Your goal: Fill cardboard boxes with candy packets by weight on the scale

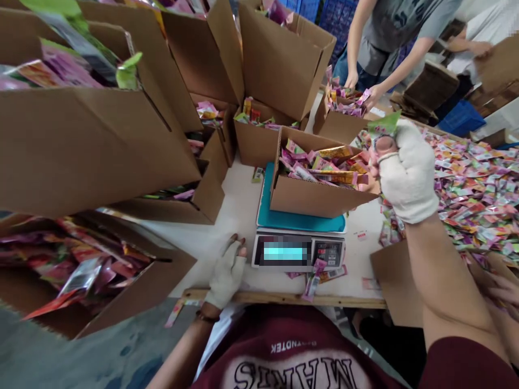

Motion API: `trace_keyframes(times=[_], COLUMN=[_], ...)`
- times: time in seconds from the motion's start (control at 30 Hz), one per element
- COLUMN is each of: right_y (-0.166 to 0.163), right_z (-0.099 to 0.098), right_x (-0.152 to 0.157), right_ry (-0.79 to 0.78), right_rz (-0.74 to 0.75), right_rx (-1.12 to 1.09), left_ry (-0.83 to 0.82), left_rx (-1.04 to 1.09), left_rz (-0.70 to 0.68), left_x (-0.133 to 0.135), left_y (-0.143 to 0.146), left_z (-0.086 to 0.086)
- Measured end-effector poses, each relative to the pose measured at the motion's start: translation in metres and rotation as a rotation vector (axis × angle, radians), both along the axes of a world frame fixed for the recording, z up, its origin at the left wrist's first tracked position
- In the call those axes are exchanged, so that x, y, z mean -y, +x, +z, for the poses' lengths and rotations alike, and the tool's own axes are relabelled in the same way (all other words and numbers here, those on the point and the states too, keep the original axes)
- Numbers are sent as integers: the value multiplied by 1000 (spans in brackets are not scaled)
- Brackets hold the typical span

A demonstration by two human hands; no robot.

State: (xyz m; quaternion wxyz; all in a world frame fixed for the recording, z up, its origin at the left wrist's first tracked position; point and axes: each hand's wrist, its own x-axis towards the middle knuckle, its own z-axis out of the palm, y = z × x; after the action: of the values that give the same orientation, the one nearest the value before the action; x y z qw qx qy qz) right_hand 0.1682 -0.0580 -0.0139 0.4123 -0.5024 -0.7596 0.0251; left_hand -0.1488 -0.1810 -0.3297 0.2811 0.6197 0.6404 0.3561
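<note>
My right hand (409, 173), in a white fingerless glove, is raised at the right end of an open cardboard box (320, 194). Its fingers are closed on a small green-topped candy packet (384, 125); whether more packets are in the grip is hidden. That box is filled with pink, purple and orange packets and stands on the teal pan of a digital scale (263, 216). My left hand (227, 267), gloved the same way, lies on the white table left of the scale's lit display, fingers stretched out and holding nothing. Loose packets (312, 283) lie in front of the scale.
Filled cardboard boxes (89, 140) are stacked at the left and back. A large heap of packets (478, 183) covers the right side. Across the table, a person's hands (375, 93) reach into another box (336, 125). Another person's hand shows at the right edge.
</note>
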Motion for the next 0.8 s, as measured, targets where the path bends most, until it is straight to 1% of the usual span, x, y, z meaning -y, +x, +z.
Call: trace_keyframes(times=[0.1, 0.2, 0.33, 0.5, 0.57, 0.67, 0.73, 0.8], right_y=[-5, -8, -10, -12, -12, -9, -6, -3], right_z=[8, 15, 15, 9, 10, 11, 7, -4], right_x=[10, 18, 24, 15, 8, 0, 1, 5], right_ry=[96, 147, 182, 195, 158, 79, -55, -250], right_rz=[-85, -112, -136, -69, -46, -18, 36, 72], right_rx=[135, 241, 334, 327, 349, 466, 570, 693], left_ry=[18, 12, 4, 17, 14, 6, 2, 6], left_rx=[0, -14, -17, -4, -3, 2, 6, 11], left_rz=[-12, -3, 7, -13, -13, -1, 7, 8], left_x=[1, 1, 1, 1, 1, 1, 1, 1], left_y=[1, 1, 1, 1, 1, -1, -2, -4], left_z=[3, 4, 3, 3, 3, 0, -3, -7])
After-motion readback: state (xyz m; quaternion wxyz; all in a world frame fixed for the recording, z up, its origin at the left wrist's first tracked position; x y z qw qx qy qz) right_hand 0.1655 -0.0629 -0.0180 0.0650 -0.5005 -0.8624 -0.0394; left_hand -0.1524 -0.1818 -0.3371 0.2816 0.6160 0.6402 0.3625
